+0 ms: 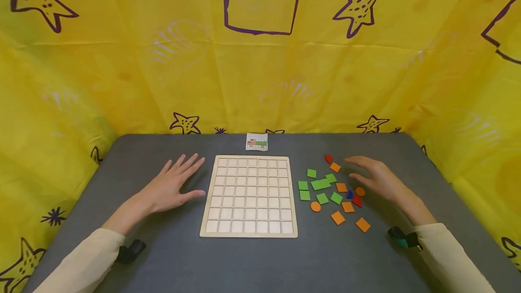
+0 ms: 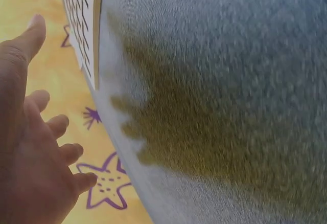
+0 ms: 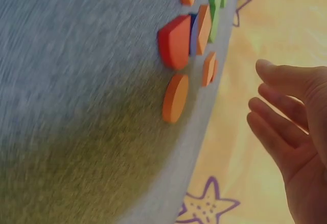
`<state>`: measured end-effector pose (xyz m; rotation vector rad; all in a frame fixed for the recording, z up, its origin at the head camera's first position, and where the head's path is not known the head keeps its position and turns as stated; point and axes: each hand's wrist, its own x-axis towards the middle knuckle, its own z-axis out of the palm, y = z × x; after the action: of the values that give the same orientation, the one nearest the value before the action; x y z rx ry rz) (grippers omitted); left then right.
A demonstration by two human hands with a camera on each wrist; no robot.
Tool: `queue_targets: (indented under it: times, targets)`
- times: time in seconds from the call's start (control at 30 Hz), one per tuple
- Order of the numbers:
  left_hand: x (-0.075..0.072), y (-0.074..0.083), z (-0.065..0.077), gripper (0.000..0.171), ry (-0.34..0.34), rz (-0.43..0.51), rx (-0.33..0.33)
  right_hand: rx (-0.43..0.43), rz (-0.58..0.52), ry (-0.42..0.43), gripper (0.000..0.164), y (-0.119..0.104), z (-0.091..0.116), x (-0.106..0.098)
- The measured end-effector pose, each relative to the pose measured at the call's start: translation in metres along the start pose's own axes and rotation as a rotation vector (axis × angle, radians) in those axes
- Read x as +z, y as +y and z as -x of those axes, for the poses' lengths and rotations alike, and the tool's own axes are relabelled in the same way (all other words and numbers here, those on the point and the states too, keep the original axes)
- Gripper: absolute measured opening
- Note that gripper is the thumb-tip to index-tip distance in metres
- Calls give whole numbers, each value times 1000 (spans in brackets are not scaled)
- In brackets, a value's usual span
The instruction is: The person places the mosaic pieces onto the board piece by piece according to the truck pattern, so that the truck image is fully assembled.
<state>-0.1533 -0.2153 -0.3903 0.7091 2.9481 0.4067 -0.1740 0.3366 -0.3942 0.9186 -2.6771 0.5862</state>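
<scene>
A square wooden grid board point(image 1: 250, 196) lies in the middle of the grey table, its cells holding no pieces. To its left hovers my left hand point(image 1: 172, 186), fingers spread and holding nothing; its shadow falls on the table in the left wrist view. My right hand point(image 1: 378, 177) is beside the loose pieces on the right, fingers loosely bent, nothing in them. Among these pieces are green squares point(image 1: 311, 173), a green rectangle point(image 1: 321, 184), orange squares point(image 1: 363, 224), orange circles point(image 3: 176, 99), red pieces point(image 3: 174, 42) and a small blue piece point(image 1: 350, 194).
A small printed card point(image 1: 257, 142) with a coloured pattern on a grid lies behind the board, near the table's far edge. Yellow cloth point(image 1: 252, 76) with drawn stars and fish hangs around the back and sides of the table point(image 1: 244, 266).
</scene>
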Motion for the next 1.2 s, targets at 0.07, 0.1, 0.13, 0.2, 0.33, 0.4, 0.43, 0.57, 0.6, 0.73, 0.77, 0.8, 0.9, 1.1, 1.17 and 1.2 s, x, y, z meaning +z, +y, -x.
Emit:
queue_targets:
  times: [0.07,0.1,0.13,0.2,0.33,0.4,0.43,0.57,0.6,0.73,0.77,0.8,0.9,1.1,1.17,1.2]
  targets:
    - [2,4,-1,89,-3,10,18,-9,5,3,45,-4,-1,0]
    - [2,6,-1,88,-4,17,27,-9,2,0,45,-6,-2,1]
    - [3,9,-1,88,-6,19,34,-8,-3,-6,45,-8,-2,1]
    - [5,12,-2,88,-11,23,48,-5,-15,-18,45,-10,-3,2]
    - [6,18,-2,89,-26,28,63,-9,-68,-44,46,-15,-5,4]
    - [7,20,-2,89,-35,31,66,-14,-105,-54,48,-17,-5,6]
    - [8,20,-2,89,-36,31,71,-16,-125,-60,49,-18,-5,7]
    - [11,23,-1,92,-35,9,91,-16,-176,-76,48,-22,-4,11]
    - [11,24,-1,93,-34,6,97,-14,-181,-79,47,-23,-4,12]
    - [14,27,1,97,-44,22,121,-26,-195,-95,46,-27,-3,16]
    - [14,28,1,98,-50,32,126,-33,-201,-98,46,-29,-3,17]
    - [14,29,2,99,-56,39,128,-43,-206,-99,46,-30,-3,18]
    - [15,31,3,103,-75,49,132,-70,-218,-101,45,-34,-2,21]
    - [17,32,6,107,-107,61,131,-78,-237,-113,44,-42,-1,26]
    - [18,33,7,108,-114,63,132,-70,-236,-120,44,-44,0,28]
    - [18,33,7,109,-117,64,133,-64,-234,-123,44,-45,1,28]
